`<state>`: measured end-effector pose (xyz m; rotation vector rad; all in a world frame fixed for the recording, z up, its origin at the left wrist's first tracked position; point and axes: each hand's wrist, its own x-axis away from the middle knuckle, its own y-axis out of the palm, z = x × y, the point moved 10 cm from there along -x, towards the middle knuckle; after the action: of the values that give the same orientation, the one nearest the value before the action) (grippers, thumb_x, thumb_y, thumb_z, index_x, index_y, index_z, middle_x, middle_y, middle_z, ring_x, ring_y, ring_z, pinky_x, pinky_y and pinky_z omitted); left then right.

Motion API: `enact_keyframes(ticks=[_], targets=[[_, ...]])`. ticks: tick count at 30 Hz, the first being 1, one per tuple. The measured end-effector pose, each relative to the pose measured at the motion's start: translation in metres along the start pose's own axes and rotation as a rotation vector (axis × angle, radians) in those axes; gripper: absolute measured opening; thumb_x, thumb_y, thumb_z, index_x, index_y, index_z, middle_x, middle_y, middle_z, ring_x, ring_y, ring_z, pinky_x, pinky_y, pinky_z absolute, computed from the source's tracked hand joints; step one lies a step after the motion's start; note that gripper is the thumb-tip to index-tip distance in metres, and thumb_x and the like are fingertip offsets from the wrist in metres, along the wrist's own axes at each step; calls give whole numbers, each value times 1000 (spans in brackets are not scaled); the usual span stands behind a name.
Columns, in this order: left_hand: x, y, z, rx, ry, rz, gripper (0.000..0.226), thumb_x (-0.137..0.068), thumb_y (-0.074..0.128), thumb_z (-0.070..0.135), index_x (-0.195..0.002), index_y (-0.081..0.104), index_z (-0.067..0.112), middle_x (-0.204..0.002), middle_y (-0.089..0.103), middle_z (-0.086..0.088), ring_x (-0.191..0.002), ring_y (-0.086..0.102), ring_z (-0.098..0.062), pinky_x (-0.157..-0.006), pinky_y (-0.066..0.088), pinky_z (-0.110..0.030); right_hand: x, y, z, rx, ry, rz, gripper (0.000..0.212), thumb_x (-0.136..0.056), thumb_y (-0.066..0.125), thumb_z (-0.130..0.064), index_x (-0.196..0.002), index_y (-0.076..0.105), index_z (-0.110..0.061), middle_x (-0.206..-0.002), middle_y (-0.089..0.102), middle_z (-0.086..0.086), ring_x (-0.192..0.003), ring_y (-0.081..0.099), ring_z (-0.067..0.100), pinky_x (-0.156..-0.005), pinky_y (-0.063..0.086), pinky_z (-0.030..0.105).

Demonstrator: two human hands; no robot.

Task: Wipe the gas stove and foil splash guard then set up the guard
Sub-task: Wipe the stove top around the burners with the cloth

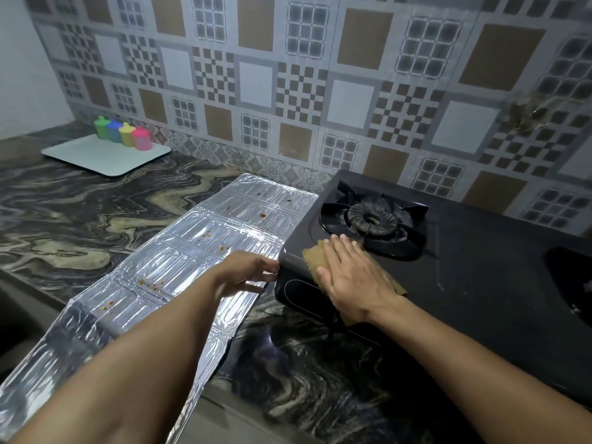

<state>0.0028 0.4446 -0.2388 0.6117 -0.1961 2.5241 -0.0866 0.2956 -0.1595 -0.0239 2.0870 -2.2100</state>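
While the right hand [349, 277] is pressing a tan cleaning cloth [315, 257] flat against the black gas stove [474, 267], fingers straight and laid out over it, the left hand [246, 272] is reaching in to the stove's left front corner. Its fingers are loose and extended, fingertips touching or nearly touching the stove edge, not curled round anything as far as I can see, though it's a bit blurry there. So I'd say the stove-wiping step is the one going on, near the left burner [371, 219], with the left hand probably steadying the stove.

Meanwhile the foil splash guard [179, 267] is lying unfolded and flat on the marbled countertop [80, 206], just left of the stove, its far end butting up close to the stove's side. It's still showing little brown and green food specks across several panels, so that part is looking untouched.

Next move, I'm guessing: sweeping the cloth over the rest of the stove top toward the right burner [573, 283], then shifting over to the foil. That stuff is thin and dents easily, so light pressure and a hand pinning it down would be smart.

Off in the back corner, a white tray [105, 157] is sitting with four colourful little containers [125, 131].
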Motion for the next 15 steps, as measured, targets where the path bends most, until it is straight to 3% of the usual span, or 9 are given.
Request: enact_keyframes(ticks=[3,6,10,12,15], targets=[[2,0,0,0,13,-19,28,-92,49,-1,-88,75,7,-98,76,-4,-99,69,-18,-100,47,-51,-30,-5,-22,-71,16,6,64,-100,12,-43,-151,11,-4,-160,12,18,-148,8,28,-122,4,41],[1,0,-7,-3,32,-63,46,-83,37,-15,-107,72,3,-113,72,-6,-109,66,-20,-99,47,-48,-66,-8,-37,-147,77,13,61,-101,19,-41,-148,20,-4,-157,18,20,-147,13,31,-121,7,43],[0,2,-26,12,19,-128,68,-73,31,-21,-119,67,14,-119,69,10,-116,61,-11,-87,44,-38,-95,-6,-43,-149,122,-43,61,-97,24,-41,-144,32,-3,-154,24,19,-144,16,32,-120,7,46],[-1,2,-32,58,12,-132,73,-69,31,-21,-121,65,16,-122,67,12,-120,58,-10,-85,43,-37,-98,-7,-45,-139,88,-41,57,-95,25,-42,-131,51,-5,-147,38,16,-138,26,31,-119,13,49],[2,3,-35,83,13,-116,73,-68,29,-22,-114,68,19,-121,67,12,-121,57,-10,-83,41,-36,-90,-10,-57,-152,-53,31,48,-95,31,-45,-91,68,-14,-111,64,3,-114,46,22,-112,25,47]])
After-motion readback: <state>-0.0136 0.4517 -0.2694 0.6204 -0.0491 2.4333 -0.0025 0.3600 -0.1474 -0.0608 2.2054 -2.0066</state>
